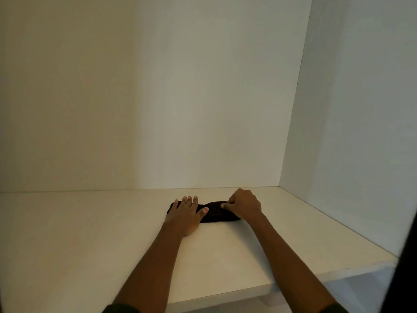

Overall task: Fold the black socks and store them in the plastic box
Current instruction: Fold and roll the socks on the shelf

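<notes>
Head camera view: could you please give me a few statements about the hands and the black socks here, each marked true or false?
1. The left hand lies flat, palm down, on the bundle of black fabric socks. True.
2. The right hand is raised clear of the socks. False: it is curled and gripping their right end.
3. The socks rest on the white flat table top. True.
4. A plastic box stands beside the socks. False: no box is in view.
5. The socks lie at the table's near edge. False: they lie far back, closer to the plain white wall.
</notes>
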Available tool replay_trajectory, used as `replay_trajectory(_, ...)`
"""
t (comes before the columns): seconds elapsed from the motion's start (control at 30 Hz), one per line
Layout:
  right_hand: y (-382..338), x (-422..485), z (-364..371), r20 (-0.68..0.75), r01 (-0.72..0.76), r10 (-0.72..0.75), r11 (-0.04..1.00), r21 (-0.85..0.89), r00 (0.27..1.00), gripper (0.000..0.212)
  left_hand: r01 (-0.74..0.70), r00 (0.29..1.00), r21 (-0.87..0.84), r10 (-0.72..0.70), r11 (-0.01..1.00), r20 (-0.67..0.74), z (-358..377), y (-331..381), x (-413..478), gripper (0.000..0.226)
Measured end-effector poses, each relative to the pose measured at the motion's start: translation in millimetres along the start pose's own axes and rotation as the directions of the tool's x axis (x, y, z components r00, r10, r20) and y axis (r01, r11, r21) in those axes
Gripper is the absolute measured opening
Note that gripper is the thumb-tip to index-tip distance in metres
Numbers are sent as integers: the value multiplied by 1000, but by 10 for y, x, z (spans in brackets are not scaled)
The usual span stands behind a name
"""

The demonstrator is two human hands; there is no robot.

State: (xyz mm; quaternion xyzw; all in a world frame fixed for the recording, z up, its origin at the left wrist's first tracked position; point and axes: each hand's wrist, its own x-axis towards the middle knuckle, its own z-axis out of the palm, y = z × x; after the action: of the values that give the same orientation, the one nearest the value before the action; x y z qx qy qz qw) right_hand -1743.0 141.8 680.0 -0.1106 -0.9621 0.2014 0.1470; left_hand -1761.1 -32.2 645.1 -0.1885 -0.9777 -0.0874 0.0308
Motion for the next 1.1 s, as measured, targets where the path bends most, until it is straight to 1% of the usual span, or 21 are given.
replay_trajectory(0.1,21,6,20,7,-1,1,1000,20,1000,24,-48,989,122,64,991,-130,-14,93,-6,67)
replay_trajectory(0.17,34,10,45,-5,1,-1,1000,28,1000,26,-86,979,148,111,985,-174,6,192,-7,70)
replay_trajectory(0.23,39,23,71,-17,4,-3,999,45,1000,25,-77,990,96,87,992,-107,32,252,-6,77)
replay_trajectory(0.3,40,48,84,-9,11,-11,999,51,1000,23,-28,999,23,28,999,-15,58,270,-14,82)
replay_trajectory(0.33,48,60,85,0,13,-13,999,53,1000,28,-10,1000,-4,10,1000,4,69,271,-15,84)
replay_trajectory(0.43,72,72,83,-1,12,-12,999,43,1000,49,17,1000,-42,-17,999,-8,90,278,-8,90)
replay_trajectory(0.5,79,74,85,-15,9,-8,999,31,1000,54,25,1000,-46,-25,999,-4,102,281,3,93)
replay_trajectory(0.57,77,97,108,-41,5,-4,999,34,999,51,36,999,-48,-35,998,7,105,280,1,94)
replay_trajectory(0.7,79,115,183,-54,1,4,997,81,999,36,44,999,-41,-43,998,18,84,270,-8,94)
replay_trajectory(0.77,94,82,187,-88,-1,7,997,71,996,29,44,999,-28,-43,999,30,76,275,-13,93)
replay_trajectory(0.8,107,62,183,-111,-24,28,999,34,993,36,45,998,-24,-44,999,36,74,275,-13,92)
replay_trajectory(0.87,131,37,158,-101,-113,100,983,-144,990,67,47,998,-22,-46,999,39,74,279,-12,92)
replay_trajectory(0.9,136,24,138,-88,-143,127,964,-225,988,74,46,998,-19,-45,999,40,75,280,-12,92)
replay_trajectory(0.93,136,21,117,-74,-159,145,951,-266,987,76,45,998,-15,-44,999,40,71,283,-8,91)
replay_trajectory(1.03,110,34,94,-56,-152,143,954,-257,988,68,47,998,-8,-46,999,41,61,290,-6,89)
replay_trajectory(1.1,96,53,97,-61,-137,128,971,-195,990,54,46,998,0,-46,999,41,55,295,-10,88)
